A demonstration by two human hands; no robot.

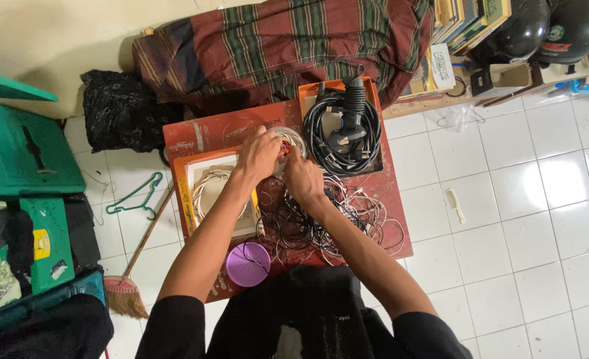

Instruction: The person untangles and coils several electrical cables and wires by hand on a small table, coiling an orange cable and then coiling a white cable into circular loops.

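1. A striped red and green cloth [288, 46] lies beyond the grip.
2. A green hanger [137, 194] and a broom [127, 292] lie to its left.
3. A white comb [455, 205] lies on the tiles to its right.
4. Two dark helmets [547, 30] sit far right, beyond.

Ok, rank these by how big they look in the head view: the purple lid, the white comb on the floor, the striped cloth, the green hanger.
1. striped cloth
2. green hanger
3. purple lid, near the hanger in size, so that pair is unsure
4. white comb

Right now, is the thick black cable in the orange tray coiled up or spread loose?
Coiled. The thick black cable lies in stacked loops inside the orange tray, unlike the thin wires tangled loose across the red table.
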